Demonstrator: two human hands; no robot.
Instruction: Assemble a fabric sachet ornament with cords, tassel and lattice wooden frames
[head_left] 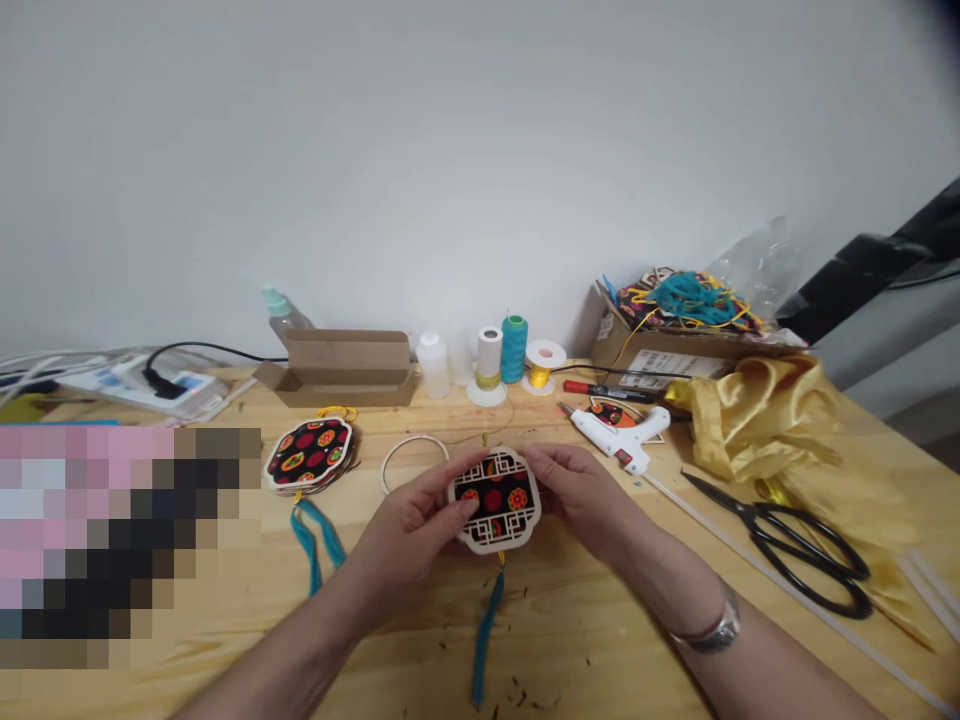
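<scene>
A small wooden-framed ornament (496,497) with black fabric and red-orange flowers sits just above the wooden table (600,640), held between both hands. My left hand (409,525) grips its left edge, thumb on the front face. My right hand (581,490) pinches its right edge; a bracelet is on that wrist. A teal tassel (486,630) hangs from the ornament's bottom toward me. A yellow thread runs from its top toward the spools.
A finished ornament stack (309,455) with a teal tassel lies left, a white ring (412,462) beside it. Thread spools (514,348), a glue gun (622,435), black scissors (802,545), yellow fabric (757,415), a cardboard box (341,365) and a box of scraps (675,315) stand around.
</scene>
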